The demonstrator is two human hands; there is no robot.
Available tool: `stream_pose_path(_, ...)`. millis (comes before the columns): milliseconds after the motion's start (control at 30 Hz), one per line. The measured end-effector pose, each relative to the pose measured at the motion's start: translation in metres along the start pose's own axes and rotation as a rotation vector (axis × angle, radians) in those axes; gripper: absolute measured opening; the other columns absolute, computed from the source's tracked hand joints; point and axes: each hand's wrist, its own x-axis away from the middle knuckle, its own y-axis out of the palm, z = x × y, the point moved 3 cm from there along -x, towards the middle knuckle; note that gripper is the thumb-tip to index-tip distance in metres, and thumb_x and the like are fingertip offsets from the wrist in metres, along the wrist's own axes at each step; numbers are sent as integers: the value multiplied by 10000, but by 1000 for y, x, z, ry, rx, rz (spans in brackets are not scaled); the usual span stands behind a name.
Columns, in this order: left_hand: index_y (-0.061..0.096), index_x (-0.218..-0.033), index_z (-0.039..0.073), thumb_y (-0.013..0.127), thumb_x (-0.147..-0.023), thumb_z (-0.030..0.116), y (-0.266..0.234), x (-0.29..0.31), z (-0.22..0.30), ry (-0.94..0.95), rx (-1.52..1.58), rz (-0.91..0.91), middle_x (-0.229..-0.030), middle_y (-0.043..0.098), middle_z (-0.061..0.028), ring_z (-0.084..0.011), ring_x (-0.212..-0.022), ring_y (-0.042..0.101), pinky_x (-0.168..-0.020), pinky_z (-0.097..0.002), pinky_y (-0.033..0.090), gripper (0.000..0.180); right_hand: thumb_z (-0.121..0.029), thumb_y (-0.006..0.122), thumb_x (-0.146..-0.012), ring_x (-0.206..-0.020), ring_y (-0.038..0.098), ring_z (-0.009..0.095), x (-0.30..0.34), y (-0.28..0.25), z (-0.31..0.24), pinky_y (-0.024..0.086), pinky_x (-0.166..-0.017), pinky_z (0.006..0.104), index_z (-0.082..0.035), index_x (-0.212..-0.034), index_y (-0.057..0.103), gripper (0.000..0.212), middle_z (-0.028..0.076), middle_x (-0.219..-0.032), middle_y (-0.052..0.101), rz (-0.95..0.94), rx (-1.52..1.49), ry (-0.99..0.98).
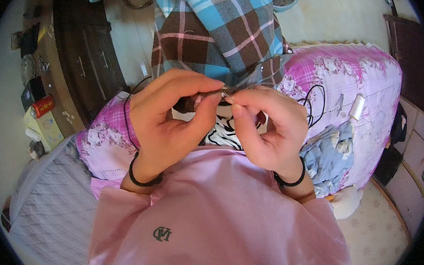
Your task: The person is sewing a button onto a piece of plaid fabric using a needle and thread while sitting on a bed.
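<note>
A plaid cloth in brown, blue and grey with pink lines hangs down in front of me, its near edge gathered up between my hands. My left hand pinches that edge between thumb and forefinger. Close beside it, my right hand is closed, thumb against forefinger, right at the cloth's edge. Whatever thin thing those right fingertips grip is too small to make out. The two hands' fingertips almost meet.
On the pink flowered bedspread to the right lie a white thread spool, small metal snips, a looped black cord and a crumpled blue-grey cloth. A desk with a red can stands at left, beside a grey quilted cover.
</note>
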Motion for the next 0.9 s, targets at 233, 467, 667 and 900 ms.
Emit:
stream_pose_path(233, 730, -953, 2, 741, -771, -53, 0, 6, 7, -129, -63, 51, -820, 706, -76, -126, -683, 641, -619, -236, 494, 191, 88, 639, -870, -530, 459, 18, 11, 11, 0, 308, -475, 196, 8, -998, 702, 164, -9, -678, 606, 39, -61, 22)
stream_pose_path(467, 720, -925, 2, 741, -767, -51, 1, 10, 4, -101, -59, 87, -813, 707, -75, -130, -675, 646, -625, -246, 506, 168, 64, 662, -825, -474, 523, 94, 12, 12, 2, 400, -458, 250, 8, -956, 686, 144, 57, -669, 621, 47, -57, 106)
stream_pose_path(667, 712, -918, -1, 743, -755, -61, 1, 8, 2, -111, -77, 94, -816, 709, -80, -150, -678, 654, -627, -257, 512, 176, 67, 658, -832, -474, 507, 85, 10, 13, 2, 391, -457, 245, 8, -964, 681, 147, 48, -654, 606, 46, -58, 128)
stream_pose_path(900, 712, -920, 16, 750, -703, -93, 8, -9, 12, 129, -200, 54, -894, 721, -103, -246, -756, 680, -675, -315, 537, 246, 56, 648, -879, -473, 451, 41, 8, 11, 3, 344, -449, 226, -6, -995, 665, 132, 0, -586, 555, 154, -130, 188)
